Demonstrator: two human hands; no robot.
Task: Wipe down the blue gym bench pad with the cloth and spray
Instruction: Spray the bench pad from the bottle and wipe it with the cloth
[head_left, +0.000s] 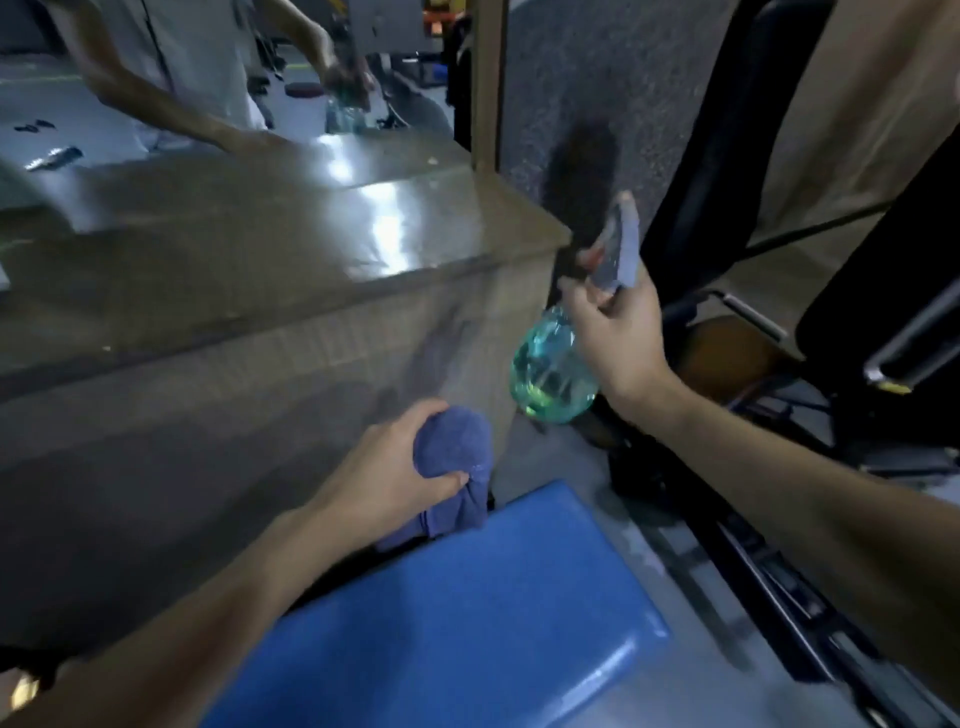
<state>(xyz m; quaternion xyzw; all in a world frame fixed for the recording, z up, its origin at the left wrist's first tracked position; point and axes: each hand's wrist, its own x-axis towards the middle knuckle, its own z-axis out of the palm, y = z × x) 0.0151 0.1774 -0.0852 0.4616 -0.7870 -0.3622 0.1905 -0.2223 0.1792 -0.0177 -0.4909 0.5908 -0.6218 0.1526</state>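
The blue gym bench pad (467, 613) fills the lower middle of the view, glossy and slanting toward the lower left. Just above its far edge, my left hand (384, 467) is closed around a bunched purple-blue cloth (457, 467). My right hand (613, 338) is raised to the right of it, gripping the neck of a clear spray bottle (550, 369) holding pale green liquid. The bottle hangs above the floor beyond the pad's far end, its grey trigger head sticking up above my fingers.
A shiny brown ledge (260, 249) runs along the left, backed by a mirror that reflects a person with a bottle (343, 109). Black machine frame bars and rails (737, 171) stand at the right. Grey floor lies between pad and frame.
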